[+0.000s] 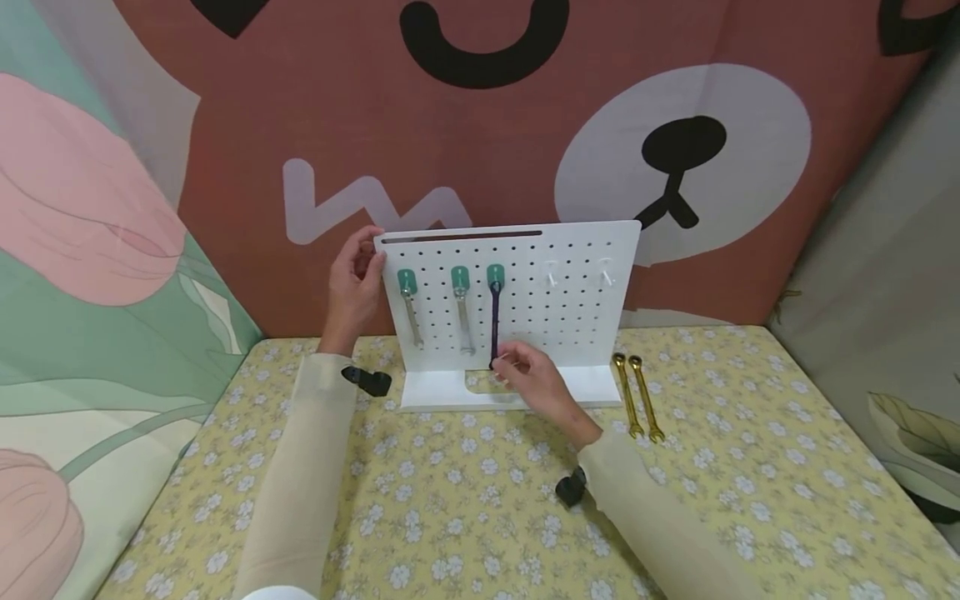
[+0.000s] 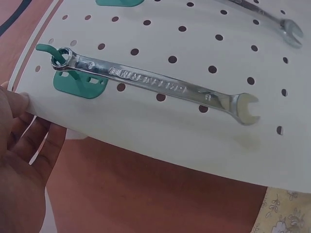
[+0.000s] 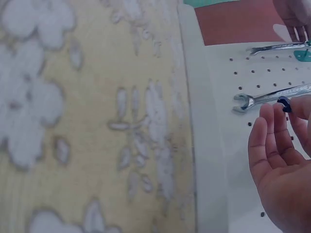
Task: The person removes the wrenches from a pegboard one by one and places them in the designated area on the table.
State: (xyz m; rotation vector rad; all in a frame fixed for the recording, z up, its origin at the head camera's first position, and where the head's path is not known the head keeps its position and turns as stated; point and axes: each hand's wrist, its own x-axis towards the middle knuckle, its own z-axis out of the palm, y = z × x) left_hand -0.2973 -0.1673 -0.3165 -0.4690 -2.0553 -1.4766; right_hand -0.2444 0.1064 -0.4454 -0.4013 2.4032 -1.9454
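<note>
A white pegboard (image 1: 577, 321) stands upright on the table. My left hand (image 1: 354, 283) grips its upper left edge, thumb on the front and fingers behind, as the left wrist view shows. Two silver combination wrenches, the outer one (image 2: 150, 81) and the inner one (image 1: 463, 321), hang by their ring ends from green hooks. From the third green hook (image 1: 496, 273) hangs a dark purple wrench (image 1: 495, 317). At its lower end, my right hand (image 1: 536, 383) pinches the wrench between thumb and index finger; in the right wrist view only its dark tip (image 3: 285, 104) shows.
Two clear hooks, one (image 1: 551, 273) left of the other (image 1: 606, 272), sit on the board's right side. Two gold wrenches (image 1: 645, 400) lie side by side on the flowered tablecloth (image 1: 450, 500), right of the board's base. A printed cloth (image 1: 495, 142) hangs behind.
</note>
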